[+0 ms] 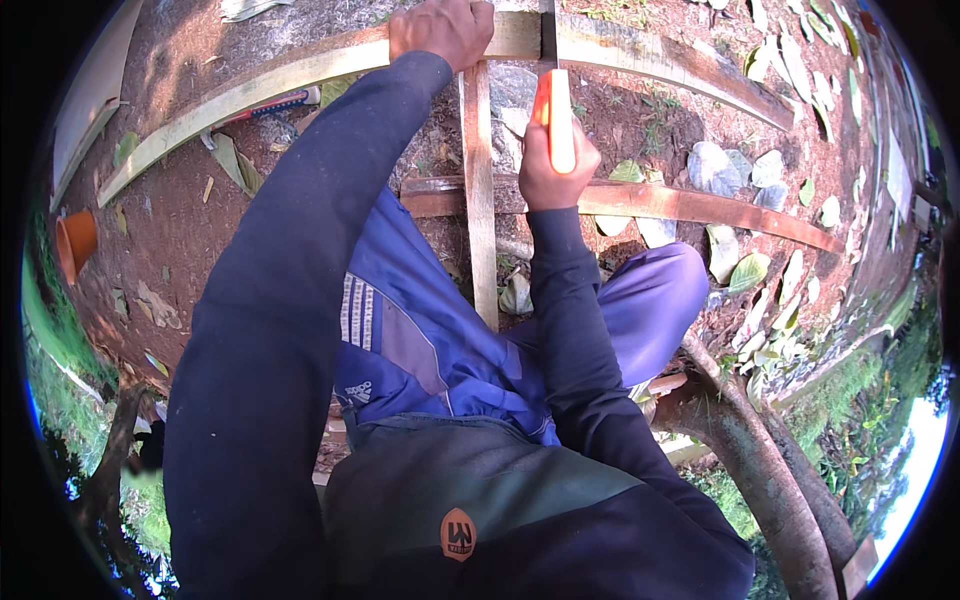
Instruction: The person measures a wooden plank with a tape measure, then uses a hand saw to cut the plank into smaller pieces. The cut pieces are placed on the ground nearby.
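A long pale wooden plank (655, 66) runs across the far side, bent by the lens. My left hand (440, 32) is closed over it, a little left of the saw, pressing on the wood. My right hand (560, 172) grips the orange handle of a handsaw (558, 120). The saw's dark blade lies across the plank, to the right of my left hand. How deep the blade sits in the wood I cannot tell. A narrow wooden batten (480, 210) reaches from under the plank towards my legs.
A reddish-brown board (700, 206) lies on the ground, nearer than the plank. Dry leaves (748, 270) and flat stones (712, 168) are scattered at the right. An orange pot (76, 245) lies at the far left. A tree trunk (770, 480) stands at the lower right.
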The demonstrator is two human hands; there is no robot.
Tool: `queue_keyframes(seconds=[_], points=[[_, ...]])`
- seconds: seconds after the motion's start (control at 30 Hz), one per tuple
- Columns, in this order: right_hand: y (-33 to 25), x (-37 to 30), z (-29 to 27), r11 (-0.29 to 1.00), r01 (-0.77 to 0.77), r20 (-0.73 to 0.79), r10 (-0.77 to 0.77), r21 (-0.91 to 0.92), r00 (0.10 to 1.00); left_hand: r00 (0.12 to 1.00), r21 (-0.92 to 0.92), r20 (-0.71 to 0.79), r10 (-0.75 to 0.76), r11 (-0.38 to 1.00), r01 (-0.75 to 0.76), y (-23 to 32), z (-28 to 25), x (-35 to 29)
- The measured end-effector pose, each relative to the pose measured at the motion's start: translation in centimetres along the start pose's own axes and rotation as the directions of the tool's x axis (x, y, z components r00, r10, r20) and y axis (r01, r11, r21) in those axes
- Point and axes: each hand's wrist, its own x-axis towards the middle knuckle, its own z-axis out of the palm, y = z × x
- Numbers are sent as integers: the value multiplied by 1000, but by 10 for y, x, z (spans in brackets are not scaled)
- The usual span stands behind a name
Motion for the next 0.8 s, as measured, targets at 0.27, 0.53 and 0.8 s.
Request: queue_keyframes(seconds=[0.27,0.53,0.8], points=[[0,-77,-39,977,25,85,-7,-213,996,989,-30,-130,64,997,-68,-13,-1,-3],[-42,-89,-56,979,-64,114,87,-194,990,983,110,-117,141,986,-128,-24,5,4],[-56,-14,-27,982,-136,67,145,-129,987,994,76,-47,94,993,-90,-8,-3,0]])
